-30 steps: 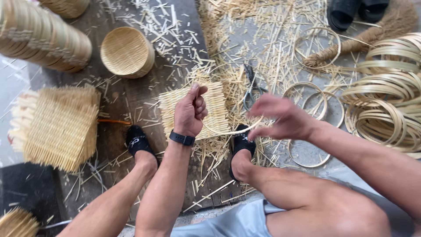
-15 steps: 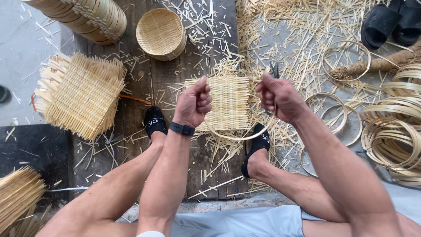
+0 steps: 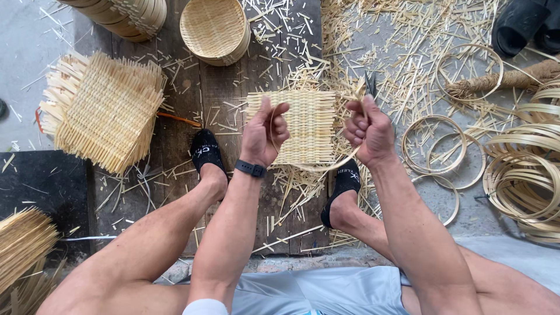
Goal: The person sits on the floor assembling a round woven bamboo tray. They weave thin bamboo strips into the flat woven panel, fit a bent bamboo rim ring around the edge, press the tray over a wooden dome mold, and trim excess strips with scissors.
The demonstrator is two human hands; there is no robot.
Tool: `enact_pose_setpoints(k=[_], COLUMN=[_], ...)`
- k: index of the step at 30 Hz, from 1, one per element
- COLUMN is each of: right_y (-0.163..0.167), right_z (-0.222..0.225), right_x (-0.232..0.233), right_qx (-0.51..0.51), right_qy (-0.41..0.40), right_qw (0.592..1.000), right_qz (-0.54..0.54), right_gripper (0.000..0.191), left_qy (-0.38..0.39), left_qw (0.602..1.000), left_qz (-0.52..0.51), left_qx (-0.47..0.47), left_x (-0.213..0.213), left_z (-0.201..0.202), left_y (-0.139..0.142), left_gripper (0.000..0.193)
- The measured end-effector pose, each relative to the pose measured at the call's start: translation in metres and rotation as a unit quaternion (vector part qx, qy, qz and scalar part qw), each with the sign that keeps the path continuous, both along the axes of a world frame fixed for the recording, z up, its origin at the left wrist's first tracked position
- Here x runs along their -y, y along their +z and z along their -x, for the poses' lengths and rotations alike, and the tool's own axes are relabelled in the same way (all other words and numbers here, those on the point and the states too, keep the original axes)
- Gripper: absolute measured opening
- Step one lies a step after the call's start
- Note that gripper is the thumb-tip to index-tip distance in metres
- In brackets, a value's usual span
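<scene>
A square woven bamboo mat [image 3: 306,125] lies on the dark wooden board [image 3: 192,93] between my two feet in black socks. Above it I hold a thin bamboo ring [image 3: 326,166] with both hands. My left hand [image 3: 265,131], with a black wristband, pinches the ring's left side over the mat's left edge. My right hand [image 3: 366,129] is closed on the ring's right side at the mat's right edge. The ring's lower arc curves below the mat's near edge.
A stack of woven mats [image 3: 102,111] lies at left, a round woven basket [image 3: 214,29] at the top, and stacked baskets [image 3: 125,14] beside it. Loose bamboo rings [image 3: 443,146] and coiled strips [image 3: 525,181] lie at right. Bamboo slivers litter the floor; black shoes [image 3: 522,23] sit top right.
My right hand came in from the right side and took hold of the ring. Both hands now hold it over the mat, and the view has shifted left.
</scene>
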State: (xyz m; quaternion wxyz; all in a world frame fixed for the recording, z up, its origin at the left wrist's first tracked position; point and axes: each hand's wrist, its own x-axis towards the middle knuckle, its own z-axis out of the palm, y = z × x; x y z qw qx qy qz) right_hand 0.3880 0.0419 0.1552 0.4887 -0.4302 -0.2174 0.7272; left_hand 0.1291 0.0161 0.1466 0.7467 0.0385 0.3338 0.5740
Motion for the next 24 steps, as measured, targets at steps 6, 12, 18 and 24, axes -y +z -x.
enact_pose_setpoints(k=[6, 12, 18, 24], right_y=[0.011, 0.062, 0.071, 0.053], right_z=[0.025, 0.033, 0.051, 0.058], right_x=[-0.002, -0.007, -0.006, 0.002], right_qx=[-0.088, 0.521, 0.486, 0.529], right_qy=[-0.171, 0.047, 0.192, 0.212], right_qw=[0.981, 0.606, 0.603, 0.512], right_qz=[-0.007, -0.6, -0.602, -0.643], right_gripper=[0.038, 0.042, 0.022, 0.014], left_qy=[-0.033, -0.122, -0.253, -0.322], left_qw=[0.999, 0.988, 0.953, 0.912], left_qz=[-0.032, -0.066, 0.049, 0.093], left_qx=[0.017, -0.065, -0.161, -0.238], left_x=[0.026, 0.018, 0.003, -0.007], left_z=[-0.033, -0.012, -0.011, -0.024], left_y=[0.007, -0.001, 0.023, 0.03], left_gripper=[0.045, 0.035, 0.059, 0.076])
